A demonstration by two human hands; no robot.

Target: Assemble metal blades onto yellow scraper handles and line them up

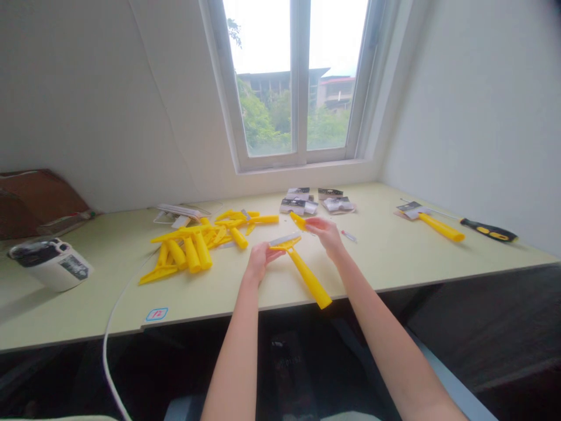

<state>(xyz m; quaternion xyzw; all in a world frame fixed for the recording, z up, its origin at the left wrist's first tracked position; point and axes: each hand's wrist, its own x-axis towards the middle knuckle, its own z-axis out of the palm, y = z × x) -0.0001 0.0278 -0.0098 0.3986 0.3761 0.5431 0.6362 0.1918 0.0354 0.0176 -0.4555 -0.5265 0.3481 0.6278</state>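
- Evidently, left hand (pixel 259 259) grips yellow plastic T-shaped scraper (pixel 308 276), centre
- Right hand (pixel 326 233) pinches small yellow plastic piece (pixel 298 221) (unattached)
- Yellow plastic pile (pixel 191 255), centre-left, seemingly remains

Bench (pixel 385 245), screwdriver (pixel 488 230) and heaped yellow parts (pixel 191 252) suggest a workroom.
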